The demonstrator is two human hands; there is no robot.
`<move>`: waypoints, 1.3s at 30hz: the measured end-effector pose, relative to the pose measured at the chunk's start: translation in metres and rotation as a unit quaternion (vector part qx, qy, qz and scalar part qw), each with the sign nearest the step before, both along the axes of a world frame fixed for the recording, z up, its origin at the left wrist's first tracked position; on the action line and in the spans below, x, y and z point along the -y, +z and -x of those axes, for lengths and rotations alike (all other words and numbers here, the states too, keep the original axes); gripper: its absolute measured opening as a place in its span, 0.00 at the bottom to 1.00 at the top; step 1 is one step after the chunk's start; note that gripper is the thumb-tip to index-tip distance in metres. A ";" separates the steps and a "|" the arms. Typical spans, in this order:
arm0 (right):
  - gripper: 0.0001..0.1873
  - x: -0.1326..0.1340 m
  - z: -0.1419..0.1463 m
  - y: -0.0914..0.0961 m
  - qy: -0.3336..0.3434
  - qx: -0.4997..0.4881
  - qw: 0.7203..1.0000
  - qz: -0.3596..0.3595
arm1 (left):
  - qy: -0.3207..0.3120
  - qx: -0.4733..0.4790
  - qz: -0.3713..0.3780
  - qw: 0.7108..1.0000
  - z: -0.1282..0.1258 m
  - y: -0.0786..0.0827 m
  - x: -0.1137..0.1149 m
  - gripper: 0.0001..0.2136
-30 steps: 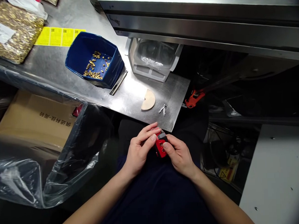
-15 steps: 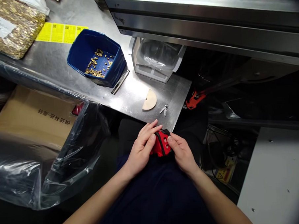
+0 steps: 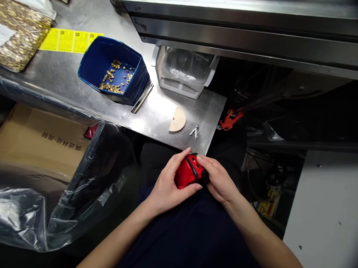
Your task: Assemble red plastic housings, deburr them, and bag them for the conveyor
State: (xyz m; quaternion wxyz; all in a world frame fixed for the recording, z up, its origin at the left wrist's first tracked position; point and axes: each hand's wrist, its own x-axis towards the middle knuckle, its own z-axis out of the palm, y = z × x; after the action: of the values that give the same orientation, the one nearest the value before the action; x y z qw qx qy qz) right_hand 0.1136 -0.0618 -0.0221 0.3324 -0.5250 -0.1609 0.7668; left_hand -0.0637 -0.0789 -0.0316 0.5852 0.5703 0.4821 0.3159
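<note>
Over my lap, just off the bench's near edge, both hands hold a red and black plastic housing [image 3: 186,174]. My left hand [image 3: 167,186] wraps its left side, thumb along the bottom and fingers over the top. On the right, my right hand [image 3: 219,177] grips the black-edged end, with the thumb on its upper face by some small openings. The fingers beneath are partly hidden. On the metal bench ahead lie a half-round beige disc [image 3: 177,120] and a few small silver metal pieces [image 3: 195,131].
A blue bin [image 3: 89,70] with small brass pieces stands on the bench, a pen [image 3: 142,98] beside it. Behind are a grey tray [image 3: 177,86] and a metal beam [image 3: 240,32]. A plastic-lined carton [image 3: 33,136] sits left; an orange-handled tool [image 3: 231,120] is right.
The red housing has turned in my hands, showing more of its smooth red face. My left hand has shifted from lying against it to wrapping around it, thumb now below.
</note>
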 end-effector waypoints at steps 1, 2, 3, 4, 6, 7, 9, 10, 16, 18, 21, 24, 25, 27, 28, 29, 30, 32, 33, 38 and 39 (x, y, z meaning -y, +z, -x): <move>0.19 0.000 0.000 0.000 0.001 0.006 1.000 -0.004 | 0.012 0.015 0.028 0.999 -0.001 -0.001 0.001 0.42; 0.21 0.001 -0.001 0.001 0.009 0.012 1.000 -0.012 | 0.025 0.038 0.063 0.997 -0.001 -0.002 0.002 0.43; 0.23 0.001 -0.003 0.002 0.027 0.020 0.999 -0.026 | 0.037 0.069 0.102 0.992 -0.001 -0.003 0.003 0.43; 0.25 0.001 -0.005 0.003 0.054 0.032 0.997 -0.047 | 0.050 0.103 0.140 0.983 -0.001 -0.005 0.003 0.42; 0.27 0.002 -0.010 0.006 0.122 0.075 0.985 -0.100 | 0.074 0.165 0.203 0.962 -0.001 -0.009 0.004 0.41; 0.27 0.002 -0.013 0.007 0.155 0.103 0.974 -0.127 | 0.083 0.188 0.224 0.953 -0.002 -0.011 0.004 0.39; 0.26 0.005 -0.017 0.009 0.206 0.150 0.953 -0.161 | 0.097 0.223 0.252 0.937 -0.003 -0.013 0.003 0.37; 0.26 0.006 -0.018 0.010 0.224 0.160 0.947 -0.168 | 0.103 0.237 0.261 0.930 -0.003 -0.014 0.003 0.36; 0.26 0.016 -0.012 0.007 0.248 0.195 0.935 -0.160 | 0.112 0.237 0.286 0.922 -0.007 -0.011 0.003 0.26; 0.26 0.016 -0.009 0.006 0.255 0.207 0.931 -0.160 | 0.112 0.235 0.290 0.921 -0.006 -0.011 0.002 0.24; 0.26 0.016 -0.007 0.007 0.267 0.210 0.925 -0.167 | 0.121 0.227 0.266 0.929 -0.004 -0.013 0.000 0.19; 0.26 0.017 -0.007 0.009 0.279 0.209 0.920 -0.177 | 0.147 0.211 0.234 0.938 -0.005 -0.013 -0.003 0.13; 0.26 0.018 -0.007 0.010 0.287 0.210 0.917 -0.182 | 0.159 0.210 0.239 0.935 -0.005 -0.013 -0.004 0.12; 0.25 0.019 -0.007 0.011 0.300 0.213 0.909 -0.195 | 0.185 0.217 0.268 0.920 -0.007 -0.012 -0.005 0.15; 0.24 0.020 -0.007 0.012 0.304 0.215 0.906 -0.200 | 0.195 0.223 0.282 0.913 -0.007 -0.011 -0.005 0.16; 0.24 0.021 -0.007 0.012 0.306 0.217 0.905 -0.202 | 0.200 0.231 0.291 0.907 -0.008 -0.011 -0.006 0.18; 0.24 0.022 -0.007 0.012 0.306 0.218 0.905 -0.202 | 0.200 0.238 0.295 0.904 -0.007 -0.010 -0.005 0.20; 0.25 0.023 -0.007 0.011 0.303 0.221 0.906 -0.196 | 0.185 0.241 0.277 0.912 -0.006 -0.009 -0.004 0.19; 0.25 0.024 -0.007 0.011 0.303 0.225 0.906 -0.193 | 0.171 0.229 0.255 0.924 -0.006 -0.008 -0.003 0.17; 0.25 0.029 0.000 0.009 0.312 0.286 0.877 -0.229 | 0.132 0.091 0.139 0.977 -0.007 -0.007 0.005 0.15; 0.24 0.031 0.002 0.009 0.317 0.298 0.867 -0.242 | 0.134 0.072 0.134 0.979 -0.009 -0.007 0.006 0.15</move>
State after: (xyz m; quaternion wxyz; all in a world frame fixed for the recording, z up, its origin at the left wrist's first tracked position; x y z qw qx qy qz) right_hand 0.1120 -0.0925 -0.0130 0.1247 -0.5519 -0.5907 0.5753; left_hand -0.0549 -0.0852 -0.0384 0.6420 0.3922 0.5489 0.3645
